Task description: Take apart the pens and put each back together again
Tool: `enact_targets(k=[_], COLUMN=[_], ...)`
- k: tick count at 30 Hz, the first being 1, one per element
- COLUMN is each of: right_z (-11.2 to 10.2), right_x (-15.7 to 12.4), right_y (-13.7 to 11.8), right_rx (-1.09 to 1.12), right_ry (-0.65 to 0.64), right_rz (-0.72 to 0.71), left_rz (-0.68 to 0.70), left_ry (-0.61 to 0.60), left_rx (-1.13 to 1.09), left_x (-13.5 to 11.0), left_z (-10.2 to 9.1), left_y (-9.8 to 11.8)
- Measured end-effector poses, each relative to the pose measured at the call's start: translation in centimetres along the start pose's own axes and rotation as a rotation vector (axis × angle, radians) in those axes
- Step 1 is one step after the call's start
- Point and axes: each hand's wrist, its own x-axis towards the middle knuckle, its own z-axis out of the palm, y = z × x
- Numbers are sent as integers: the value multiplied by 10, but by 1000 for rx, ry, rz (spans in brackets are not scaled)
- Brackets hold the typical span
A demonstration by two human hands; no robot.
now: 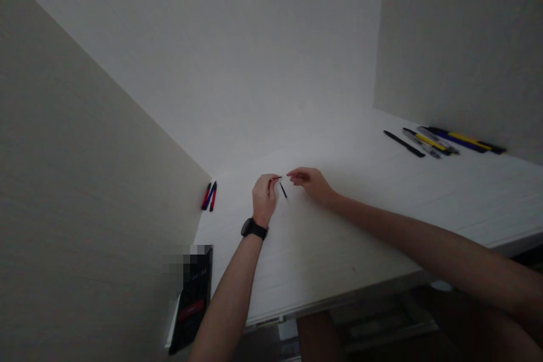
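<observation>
Above the white table, my left hand [263,197], with a black watch on its wrist, is closed in a pinch. A thin dark pen piece [279,177] pokes out of its fingertips toward the right. Facing it across a small gap, my right hand [309,181] has its thumb and forefinger close together; whatever they hold, if anything, is too small to make out. Just below and between both hands, a short dark pen part [283,190] lies on the table, touched by neither.
Red and blue pens [209,197] lie by the left wall. Several black, clear, yellow and blue pens [441,142] are at the far right. A dark-screened device [197,288] sits at the table's left edge. The white table [322,260] meets walls on three sides.
</observation>
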Motion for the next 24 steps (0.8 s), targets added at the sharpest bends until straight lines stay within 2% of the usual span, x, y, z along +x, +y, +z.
enact_targets(k=[5,12,24], right_z=[0,1,4], right_x=[-1,-2,-1], right_y=[-4,-2,1], right_rx=[-69,124,200], right_ry=[-6,-41,-120], right_rz=[-6,45,95], left_rz=[-7,36,81], left_ry=[19,15,-3], left_rx=[10,68,142], left_x=[-2,-2,0], left_z=[1,-2,-2], left_y=[-2,-3,-1])
